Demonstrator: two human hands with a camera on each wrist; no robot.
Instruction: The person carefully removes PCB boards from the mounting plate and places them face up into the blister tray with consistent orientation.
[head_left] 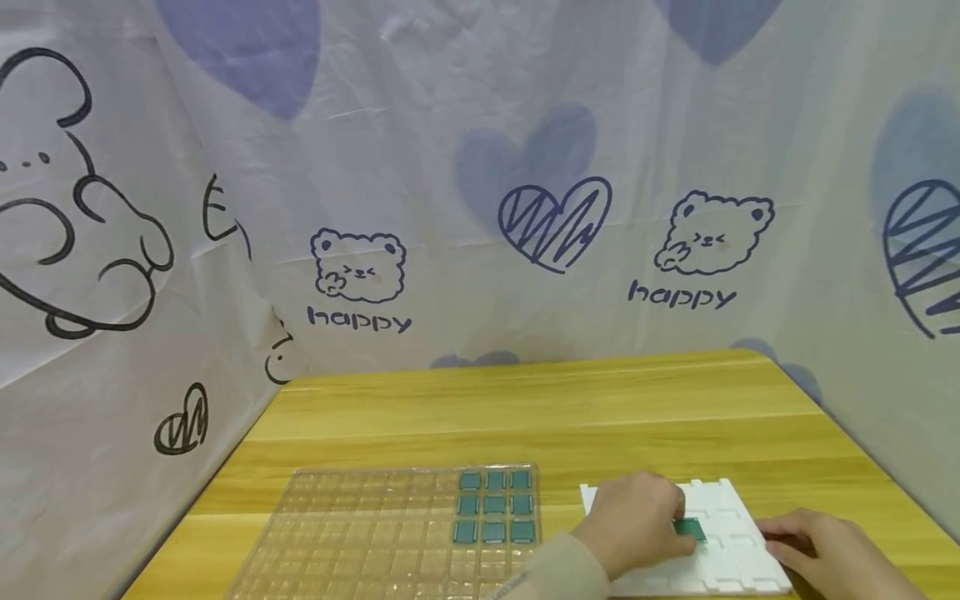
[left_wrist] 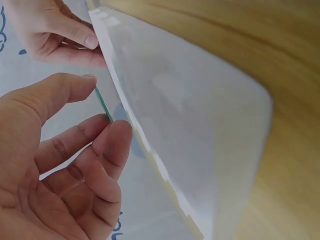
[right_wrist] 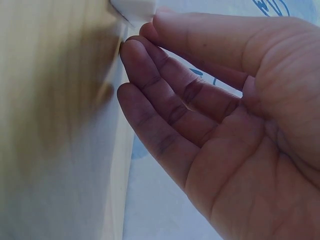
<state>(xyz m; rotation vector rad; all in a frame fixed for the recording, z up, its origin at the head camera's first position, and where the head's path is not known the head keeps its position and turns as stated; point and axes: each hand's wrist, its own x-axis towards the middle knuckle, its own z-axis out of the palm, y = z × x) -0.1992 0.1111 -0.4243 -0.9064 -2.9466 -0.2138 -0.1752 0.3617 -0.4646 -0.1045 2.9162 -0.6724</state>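
My left hand is over the white tray and pinches a thin green chip between thumb and fingertips. In the left wrist view the chip appears edge-on, close over the tray's surface. At the tray's right side my right hand grips the edge. The right wrist view shows its thumb and forefinger on a corner of the white tray, the other fingers extended below. Part of the tray's left side is hidden behind my left hand.
Left of the white tray lies a clear plastic tray with a grid of pockets. Several teal square chips fill pockets at its right end. Both trays rest on a yellow wood-grain table, with printed cloth hanging behind and beside it.
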